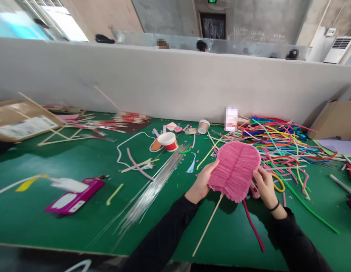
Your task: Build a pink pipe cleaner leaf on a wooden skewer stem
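I hold a pink fan-shaped piece [235, 168] made of ribbed pink strands, mounted on a thin wooden stick [207, 226] that points down toward me. My left hand [203, 182] grips the fan's left edge, fingers curled round it. On the fan's right edge my right hand [264, 186] pinches it, with a black band on the wrist. Both sleeves are black. The fan hangs just above the green table [51, 211].
A heap of coloured pipe cleaners [280, 141] lies right of the fan. A bundle of thin metal wires [153, 187] runs left of my arm. Paper cups [169, 141], a magenta package [75, 196], wooden sticks and cardboard boxes [338, 121] lie around. A white partition stands behind.
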A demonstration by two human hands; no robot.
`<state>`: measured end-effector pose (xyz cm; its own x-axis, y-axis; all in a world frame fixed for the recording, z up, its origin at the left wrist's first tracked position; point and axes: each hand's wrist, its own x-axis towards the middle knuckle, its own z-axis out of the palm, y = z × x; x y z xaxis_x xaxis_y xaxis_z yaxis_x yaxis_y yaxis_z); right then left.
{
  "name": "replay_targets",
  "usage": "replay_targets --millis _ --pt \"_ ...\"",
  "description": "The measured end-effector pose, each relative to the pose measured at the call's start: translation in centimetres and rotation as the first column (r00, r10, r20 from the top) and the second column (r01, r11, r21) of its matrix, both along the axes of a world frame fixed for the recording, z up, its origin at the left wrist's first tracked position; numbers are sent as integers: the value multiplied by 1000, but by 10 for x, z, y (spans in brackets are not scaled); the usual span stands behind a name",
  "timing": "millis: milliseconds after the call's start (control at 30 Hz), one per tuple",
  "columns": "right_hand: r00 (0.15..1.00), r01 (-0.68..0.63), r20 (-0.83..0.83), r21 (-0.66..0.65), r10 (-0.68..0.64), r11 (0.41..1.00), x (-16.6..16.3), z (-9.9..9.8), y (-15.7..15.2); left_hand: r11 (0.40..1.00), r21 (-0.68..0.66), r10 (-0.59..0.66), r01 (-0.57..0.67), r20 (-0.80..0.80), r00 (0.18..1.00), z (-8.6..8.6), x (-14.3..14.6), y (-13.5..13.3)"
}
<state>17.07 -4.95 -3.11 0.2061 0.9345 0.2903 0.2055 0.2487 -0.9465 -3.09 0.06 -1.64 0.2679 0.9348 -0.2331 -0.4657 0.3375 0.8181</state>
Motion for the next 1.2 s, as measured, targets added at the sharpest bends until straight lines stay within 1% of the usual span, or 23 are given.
replay_targets --millis 200,367,467,567,667,733,867,1000,1100,1200 --pt "1000 -8 7 -49 8 999 -3 1 -3 1000 -19 -21 21 -23 1000 -4 0 1" --pt "1000 2 -16 -41 -3 999 -3 1 -2 999 -22 -24 24 19 1000 -6 1 1" --pt "996 -68 -53 -48 66 997 -5 -1 -2 1000 -27 13 -12 49 999 -7 0 3" --pt "988 -156 -13 -69 156 985 -6 -4 -2 999 -27 27 -26 56 998 -8 -1 4" --pt "988 -137 61 -48 140 989 -7 -7 -3 1000 -18 22 -21 58 998 -9 -1 5" --pt "989 -127 75 -45 130 991 -8 -8 -2 1000 -10 11 -11 65 998 -9 0 5" --pt "988 -150 30 -76 153 986 -8 -9 -1 1000 -2 3 -3 76 997 -7 2 5" --pt "993 -119 -1 -59 119 991 -9 -11 0 1000 -2 26 -26 77 997 -6 2 4" --pt "987 -161 -38 -74 158 984 -10 -12 0 999 2 50 -50 86 995 -5 2 4" --pt "984 -176 -11 -41 176 983 -9 -12 0 998 -3 60 -60 91 994 -4 1 5"
